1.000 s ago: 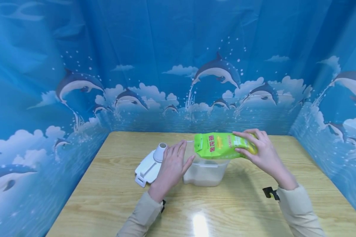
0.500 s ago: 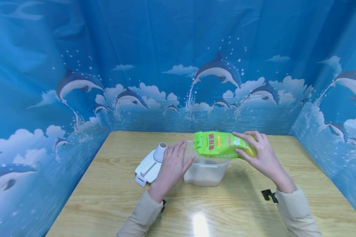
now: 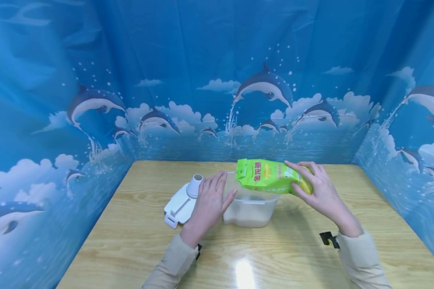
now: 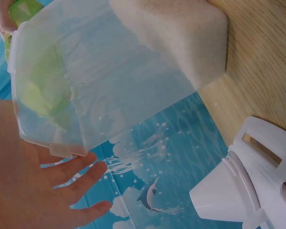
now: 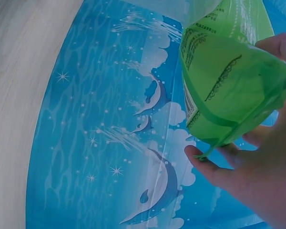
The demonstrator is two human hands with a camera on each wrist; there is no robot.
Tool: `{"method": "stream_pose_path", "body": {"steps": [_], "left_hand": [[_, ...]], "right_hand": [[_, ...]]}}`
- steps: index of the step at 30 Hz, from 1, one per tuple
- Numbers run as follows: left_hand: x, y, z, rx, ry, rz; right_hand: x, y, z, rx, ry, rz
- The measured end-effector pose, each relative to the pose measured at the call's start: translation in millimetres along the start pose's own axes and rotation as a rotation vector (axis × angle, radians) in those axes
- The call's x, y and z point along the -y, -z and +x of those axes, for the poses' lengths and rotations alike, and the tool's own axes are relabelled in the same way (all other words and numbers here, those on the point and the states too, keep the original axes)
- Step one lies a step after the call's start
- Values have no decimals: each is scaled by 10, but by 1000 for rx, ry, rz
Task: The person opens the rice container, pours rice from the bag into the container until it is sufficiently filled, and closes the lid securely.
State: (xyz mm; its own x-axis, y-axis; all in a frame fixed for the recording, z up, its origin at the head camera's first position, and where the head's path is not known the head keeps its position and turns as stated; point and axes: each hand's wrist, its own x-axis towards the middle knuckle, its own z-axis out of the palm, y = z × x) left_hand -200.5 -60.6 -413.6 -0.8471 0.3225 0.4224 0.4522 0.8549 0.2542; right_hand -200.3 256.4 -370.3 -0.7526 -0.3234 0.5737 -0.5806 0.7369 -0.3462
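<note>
My right hand (image 3: 323, 194) grips the closed end of a green rice bag (image 3: 267, 176), its thumb and fingers on either side. The bag lies nearly level over a translucent storage container (image 3: 253, 212), its far end pointing left across the opening. In the right wrist view, the bag's bottom (image 5: 229, 86) bulges above the fingers. Through the container wall in the left wrist view, white rice (image 4: 181, 43) shows at the bottom, with the bag's green near the top. My left hand (image 3: 209, 200) has fairly straight fingers, fingertips right at the container's left rim (image 4: 62, 150).
Left of the container, a white lid (image 3: 179, 210) lies on the wooden table (image 3: 123, 249), with a cone-shaped white cup (image 3: 194, 188) on it. A blue dolphin-printed curtain (image 3: 209, 92) surrounds the table at the back and sides.
The bag's left end has risen slightly and tilted a little. My right thumb has shifted slightly along the bag. My left hand and the container have stayed in place.
</note>
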Motion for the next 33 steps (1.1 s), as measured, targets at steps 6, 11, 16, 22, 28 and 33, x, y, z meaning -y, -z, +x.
{"method": "stream_pose_path", "body": {"steps": [6,11,16,22,28,33], "left_hand": [[-3,13,-2,9,2,3],[-2,16,8,15,2,11],[6,10,10,5,-5,4],[12,-1,5,-32,-31,-3],[12,1,3,-21,-25,-10],[8,2,2,-7,-15,-15]], "right_hand": [[-3,10,-8,21,-44,5],[0,16,-11,-5,-49,6],[-22,-2,7,-103,-54,47],[-68,-23,35,-244,-84,64],[-86,-24,45,-333,-143,35],[-130,-33,32,-373,-202,31]]}}
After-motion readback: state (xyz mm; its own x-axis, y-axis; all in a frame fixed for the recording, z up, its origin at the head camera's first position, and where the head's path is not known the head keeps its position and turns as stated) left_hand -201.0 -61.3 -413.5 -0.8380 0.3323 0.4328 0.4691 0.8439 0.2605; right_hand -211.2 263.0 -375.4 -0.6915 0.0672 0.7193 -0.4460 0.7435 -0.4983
